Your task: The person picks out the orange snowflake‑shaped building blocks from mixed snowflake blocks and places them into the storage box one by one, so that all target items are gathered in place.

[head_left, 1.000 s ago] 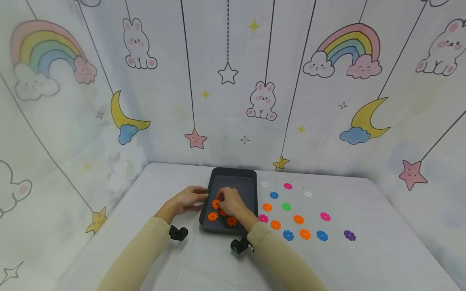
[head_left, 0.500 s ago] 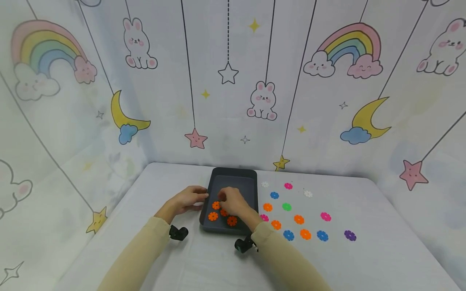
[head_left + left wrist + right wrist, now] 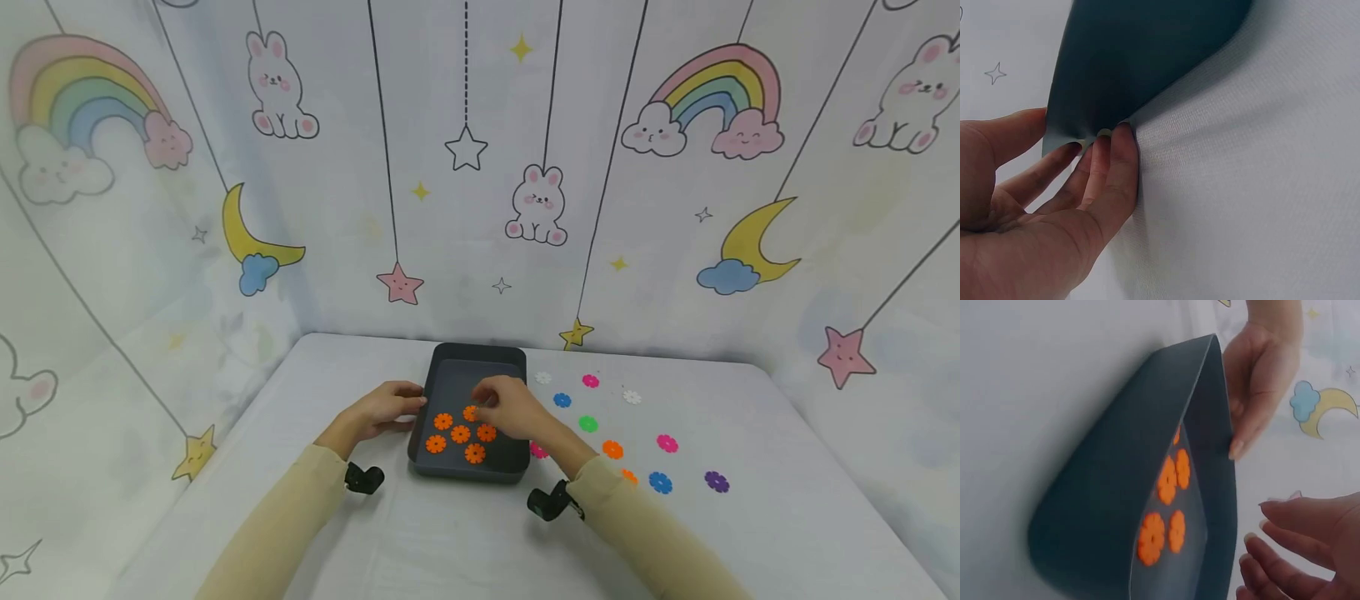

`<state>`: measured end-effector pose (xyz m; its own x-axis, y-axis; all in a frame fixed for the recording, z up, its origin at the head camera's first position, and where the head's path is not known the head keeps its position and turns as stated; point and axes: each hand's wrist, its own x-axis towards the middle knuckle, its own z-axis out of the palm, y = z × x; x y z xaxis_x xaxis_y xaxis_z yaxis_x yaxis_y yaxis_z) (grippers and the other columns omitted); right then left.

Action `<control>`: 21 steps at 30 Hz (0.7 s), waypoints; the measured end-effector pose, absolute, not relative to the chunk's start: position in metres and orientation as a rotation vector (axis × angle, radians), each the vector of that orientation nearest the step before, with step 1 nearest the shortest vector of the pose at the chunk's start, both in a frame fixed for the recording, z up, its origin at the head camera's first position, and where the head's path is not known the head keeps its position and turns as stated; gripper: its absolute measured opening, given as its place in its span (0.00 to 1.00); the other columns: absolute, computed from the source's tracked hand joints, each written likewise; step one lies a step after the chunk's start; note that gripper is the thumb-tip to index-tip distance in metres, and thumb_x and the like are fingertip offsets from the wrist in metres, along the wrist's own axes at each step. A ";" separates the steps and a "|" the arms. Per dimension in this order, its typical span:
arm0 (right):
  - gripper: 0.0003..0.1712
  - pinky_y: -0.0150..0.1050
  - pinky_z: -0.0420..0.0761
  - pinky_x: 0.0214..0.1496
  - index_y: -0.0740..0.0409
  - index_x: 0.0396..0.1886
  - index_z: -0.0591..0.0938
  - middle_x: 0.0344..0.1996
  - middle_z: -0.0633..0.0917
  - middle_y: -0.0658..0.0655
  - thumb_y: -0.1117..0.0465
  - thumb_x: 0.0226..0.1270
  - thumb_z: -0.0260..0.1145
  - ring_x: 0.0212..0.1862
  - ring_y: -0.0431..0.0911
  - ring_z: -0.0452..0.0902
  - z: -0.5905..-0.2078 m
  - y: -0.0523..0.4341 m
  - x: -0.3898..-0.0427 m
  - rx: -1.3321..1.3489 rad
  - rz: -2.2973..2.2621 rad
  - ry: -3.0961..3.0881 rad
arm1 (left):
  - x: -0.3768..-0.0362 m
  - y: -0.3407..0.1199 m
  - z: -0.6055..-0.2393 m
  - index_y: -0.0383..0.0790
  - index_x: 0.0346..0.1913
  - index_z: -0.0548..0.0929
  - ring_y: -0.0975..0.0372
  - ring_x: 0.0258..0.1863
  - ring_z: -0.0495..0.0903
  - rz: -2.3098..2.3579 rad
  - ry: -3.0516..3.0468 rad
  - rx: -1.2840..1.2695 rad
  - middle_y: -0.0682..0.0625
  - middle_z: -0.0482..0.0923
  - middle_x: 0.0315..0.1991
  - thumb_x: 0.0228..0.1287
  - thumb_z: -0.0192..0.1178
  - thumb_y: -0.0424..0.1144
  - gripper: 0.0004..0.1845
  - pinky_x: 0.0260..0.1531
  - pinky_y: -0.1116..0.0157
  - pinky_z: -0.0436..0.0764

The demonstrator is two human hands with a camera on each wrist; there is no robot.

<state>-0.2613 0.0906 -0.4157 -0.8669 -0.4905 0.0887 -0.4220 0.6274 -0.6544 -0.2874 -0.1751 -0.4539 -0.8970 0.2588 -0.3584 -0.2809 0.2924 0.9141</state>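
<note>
A dark grey tray (image 3: 480, 377) sits in the middle of the table and holds several orange flower discs (image 3: 461, 433). My left hand (image 3: 386, 406) rests with straight fingers against the tray's left wall (image 3: 1141, 56), fingertips (image 3: 1113, 140) touching it. My right hand (image 3: 512, 407) hovers over the tray's right half, its fingertips near the farthest orange disc (image 3: 470, 412). In the right wrist view the right hand's fingers (image 3: 1285, 540) are spread and hold nothing, beside the tray (image 3: 1097, 487) with its orange discs (image 3: 1166, 481); the left hand (image 3: 1260, 375) lies along the far rim.
Loose flower discs lie on the table right of the tray: blue (image 3: 562, 400), green (image 3: 588, 424), orange (image 3: 612, 449), pink (image 3: 667, 442), purple (image 3: 716, 481), white (image 3: 632, 397). Patterned walls close in the back and both sides.
My right hand has moved from the tray's left-centre toward its right side, uncovering more orange discs; the forearm swung right over discs on the table. The left hand stayed put.
</note>
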 end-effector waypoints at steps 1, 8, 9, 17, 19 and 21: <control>0.13 0.42 0.85 0.46 0.61 0.51 0.85 0.48 0.86 0.60 0.67 0.68 0.70 0.44 0.47 0.81 -0.414 0.095 -0.261 -0.778 -1.057 2.751 | -0.287 -0.176 -0.454 0.30 0.75 0.65 0.44 0.67 0.73 1.634 2.128 -0.014 0.33 0.67 0.71 0.79 0.55 0.38 0.28 0.62 0.49 0.80; 0.14 0.40 0.83 0.47 0.59 0.52 0.85 0.48 0.86 0.58 0.63 0.68 0.72 0.45 0.47 0.78 -0.403 0.134 -0.256 -0.866 -1.007 2.778 | -0.288 -0.175 -0.454 0.29 0.74 0.65 0.44 0.66 0.73 1.645 2.125 -0.020 0.33 0.68 0.71 0.78 0.57 0.38 0.29 0.61 0.49 0.80; 0.15 0.39 0.82 0.46 0.59 0.52 0.85 0.48 0.86 0.58 0.62 0.68 0.72 0.45 0.48 0.78 -0.402 0.141 -0.255 -0.878 -1.004 2.783 | -0.288 -0.175 -0.454 0.29 0.74 0.65 0.44 0.66 0.73 1.639 2.131 -0.014 0.33 0.68 0.71 0.78 0.57 0.38 0.29 0.61 0.49 0.80; 0.15 0.43 0.83 0.47 0.60 0.52 0.84 0.44 0.85 0.55 0.62 0.68 0.72 0.45 0.51 0.78 -0.403 0.197 -0.248 -0.914 -0.955 2.843 | -0.287 -0.174 -0.453 0.29 0.74 0.65 0.44 0.65 0.74 1.644 2.133 -0.033 0.33 0.69 0.70 0.78 0.57 0.37 0.28 0.62 0.48 0.80; 0.14 0.44 0.83 0.48 0.59 0.51 0.84 0.44 0.85 0.53 0.61 0.68 0.72 0.45 0.50 0.78 -0.405 0.211 -0.246 -0.913 -0.920 2.863 | -0.286 -0.174 -0.453 0.29 0.74 0.65 0.44 0.65 0.74 1.642 2.134 -0.031 0.33 0.68 0.70 0.78 0.56 0.37 0.28 0.62 0.48 0.80; 0.14 0.45 0.84 0.48 0.59 0.51 0.84 0.43 0.85 0.52 0.61 0.68 0.72 0.45 0.50 0.78 -0.408 0.227 -0.245 -0.909 -0.890 2.879 | -0.285 -0.174 -0.453 0.29 0.74 0.65 0.44 0.65 0.74 1.645 2.132 -0.032 0.33 0.69 0.70 0.78 0.57 0.37 0.28 0.62 0.48 0.80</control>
<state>-0.2450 0.2267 -0.4083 -0.8332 -0.5266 0.1685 -0.5298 0.6732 -0.5158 -0.2852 -0.1737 -0.4528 -0.9009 0.2468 -0.3571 -0.2828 0.2904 0.9142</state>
